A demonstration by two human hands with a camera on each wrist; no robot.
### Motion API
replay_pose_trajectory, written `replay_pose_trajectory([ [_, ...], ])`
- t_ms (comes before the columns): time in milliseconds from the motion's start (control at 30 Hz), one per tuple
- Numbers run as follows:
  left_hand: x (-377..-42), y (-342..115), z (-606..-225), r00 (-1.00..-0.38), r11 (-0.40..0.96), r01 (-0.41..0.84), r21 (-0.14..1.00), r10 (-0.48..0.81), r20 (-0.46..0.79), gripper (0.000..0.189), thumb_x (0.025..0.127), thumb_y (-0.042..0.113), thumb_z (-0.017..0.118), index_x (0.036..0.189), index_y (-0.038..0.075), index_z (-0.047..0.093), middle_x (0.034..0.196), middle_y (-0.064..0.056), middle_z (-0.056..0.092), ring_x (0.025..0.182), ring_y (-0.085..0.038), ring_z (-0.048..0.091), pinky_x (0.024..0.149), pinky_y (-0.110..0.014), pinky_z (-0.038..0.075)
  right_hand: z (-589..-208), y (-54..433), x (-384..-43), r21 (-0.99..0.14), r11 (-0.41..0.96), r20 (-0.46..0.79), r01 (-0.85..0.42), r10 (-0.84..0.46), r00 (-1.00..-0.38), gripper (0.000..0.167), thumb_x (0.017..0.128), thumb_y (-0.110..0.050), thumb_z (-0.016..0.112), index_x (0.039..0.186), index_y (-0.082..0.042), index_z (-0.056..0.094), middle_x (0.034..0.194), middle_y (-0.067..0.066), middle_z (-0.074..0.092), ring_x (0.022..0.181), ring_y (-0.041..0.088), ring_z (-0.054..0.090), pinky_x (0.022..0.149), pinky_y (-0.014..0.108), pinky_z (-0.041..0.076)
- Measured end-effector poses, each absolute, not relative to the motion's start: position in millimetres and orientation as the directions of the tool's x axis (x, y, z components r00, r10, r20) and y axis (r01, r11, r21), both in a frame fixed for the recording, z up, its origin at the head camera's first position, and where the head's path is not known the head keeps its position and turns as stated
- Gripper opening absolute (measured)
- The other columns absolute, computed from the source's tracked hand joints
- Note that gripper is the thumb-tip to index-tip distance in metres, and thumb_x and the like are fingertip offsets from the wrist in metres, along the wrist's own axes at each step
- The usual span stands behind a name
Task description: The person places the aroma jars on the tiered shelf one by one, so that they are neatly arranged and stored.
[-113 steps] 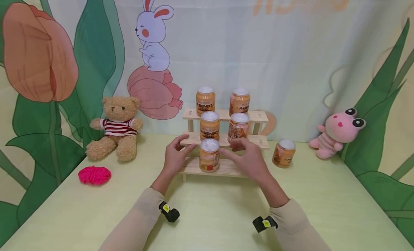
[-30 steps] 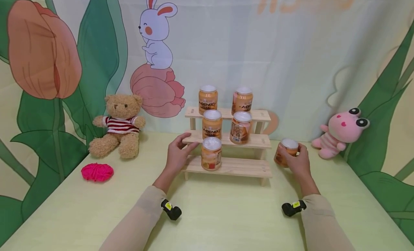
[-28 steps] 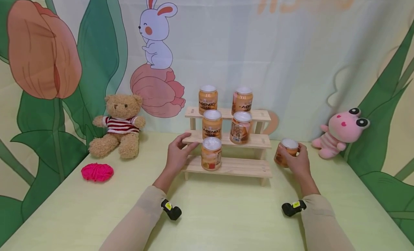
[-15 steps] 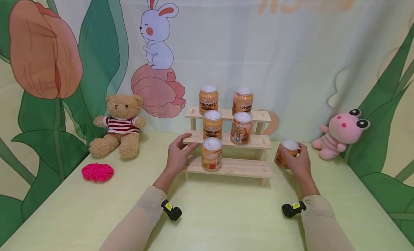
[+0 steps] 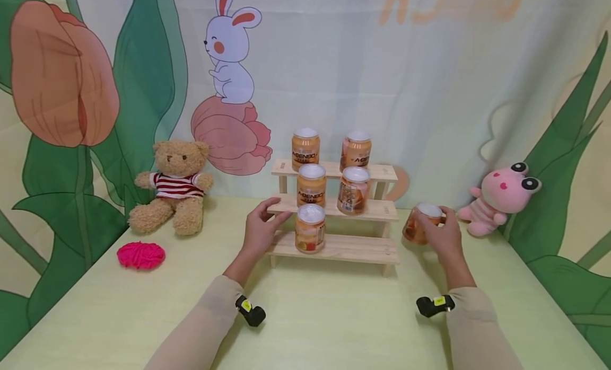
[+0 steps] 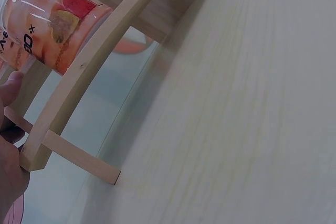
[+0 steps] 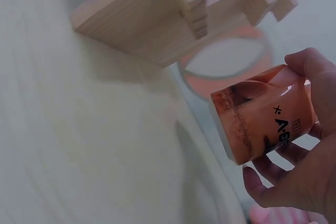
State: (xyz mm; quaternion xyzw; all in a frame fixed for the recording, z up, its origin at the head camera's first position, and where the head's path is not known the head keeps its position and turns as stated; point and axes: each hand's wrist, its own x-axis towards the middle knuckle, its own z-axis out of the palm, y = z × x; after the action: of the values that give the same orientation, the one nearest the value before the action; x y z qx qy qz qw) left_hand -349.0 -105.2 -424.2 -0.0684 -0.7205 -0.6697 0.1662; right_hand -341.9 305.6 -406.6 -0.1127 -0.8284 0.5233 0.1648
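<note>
My right hand grips an orange can with a pale lid, fingers and thumb round its upper part. In the right wrist view this can hangs tilted just above the table, its shadow apart from it. My left hand holds the left end of a three-step wooden stand, thumb and fingers at the middle shelf's end. Similar cans stand upright on it: two on top, two in the middle, one at the left of the lowest shelf. The left wrist view shows that lowest can close by.
A teddy bear in a striped shirt sits at the back left, with a pink yarn bundle in front. To the right of the held can sits a pink frog plush. A printed cloth hangs behind the pale table.
Since the earliest frame my right hand has left the stand and taken hold of the can at the right. In the last half second the can has risen slightly. My left hand has stayed put.
</note>
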Motion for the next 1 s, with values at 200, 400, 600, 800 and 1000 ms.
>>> replay_pose_trajectory([
  [200, -348.1, -106.6, -423.9, -0.939, 0.093, 0.315, 0.945, -0.116, 0.324, 0.055, 0.089, 0.026, 0.078, 0.137, 0.009, 0.059, 0.127, -0.015, 0.065, 0.117, -0.029, 0.061, 0.085, -0.023, 0.051, -379.0, 303.8, -329.2, -0.892, 0.448, 0.214, -0.057, 0.308, -0.927, 0.086, 0.090, -0.055, 0.066, 0.151, -0.005, 0.032, 0.138, 0.023, 0.040, 0.115, 0.030, 0.041, 0.080, 0.037, 0.040],
  [400, -340.7, -104.3, -413.7, -0.942, 0.074, 0.311, 0.947, -0.109, 0.318, 0.053, 0.090, 0.016, 0.076, 0.137, 0.001, 0.057, 0.125, -0.021, 0.065, 0.116, -0.032, 0.061, 0.078, -0.017, 0.050, -347.7, 299.0, -314.8, -0.871, 0.474, 0.270, -0.132, 0.237, -0.933, 0.084, 0.093, -0.053, 0.064, 0.151, -0.003, 0.031, 0.144, 0.023, 0.039, 0.122, 0.033, 0.039, 0.083, 0.038, 0.041],
  [600, -323.9, -101.0, -395.9, -0.943, 0.090, 0.307, 0.947, -0.104, 0.315, 0.050, 0.091, 0.011, 0.075, 0.135, -0.004, 0.057, 0.124, -0.023, 0.065, 0.114, -0.031, 0.062, 0.079, -0.016, 0.050, -326.2, 290.8, -302.8, -0.854, 0.493, 0.285, -0.164, 0.181, -0.941, 0.084, 0.093, -0.053, 0.064, 0.151, -0.002, 0.030, 0.145, 0.023, 0.040, 0.121, 0.035, 0.041, 0.083, 0.038, 0.043],
  [800, -321.5, -100.0, -394.1, -0.943, 0.102, 0.305, 0.947, -0.106, 0.315, 0.050, 0.092, 0.012, 0.075, 0.136, -0.003, 0.057, 0.124, -0.022, 0.065, 0.114, -0.031, 0.062, 0.082, -0.019, 0.050, -311.7, 284.4, -291.6, -0.845, 0.507, 0.274, -0.170, 0.137, -0.952, 0.086, 0.092, -0.055, 0.065, 0.151, -0.002, 0.031, 0.145, 0.023, 0.042, 0.120, 0.034, 0.042, 0.080, 0.035, 0.046],
  [1000, -324.2, -99.5, -395.3, -0.946, 0.089, 0.294, 0.952, -0.115, 0.303, 0.050, 0.091, 0.012, 0.076, 0.135, -0.002, 0.058, 0.126, -0.022, 0.064, 0.118, -0.032, 0.061, 0.085, -0.022, 0.051, -301.0, 278.5, -282.1, -0.840, 0.496, 0.290, -0.218, 0.072, -0.954, 0.082, 0.092, -0.050, 0.069, 0.149, -0.003, 0.035, 0.142, 0.019, 0.044, 0.112, 0.030, 0.048, 0.075, 0.028, 0.051],
])
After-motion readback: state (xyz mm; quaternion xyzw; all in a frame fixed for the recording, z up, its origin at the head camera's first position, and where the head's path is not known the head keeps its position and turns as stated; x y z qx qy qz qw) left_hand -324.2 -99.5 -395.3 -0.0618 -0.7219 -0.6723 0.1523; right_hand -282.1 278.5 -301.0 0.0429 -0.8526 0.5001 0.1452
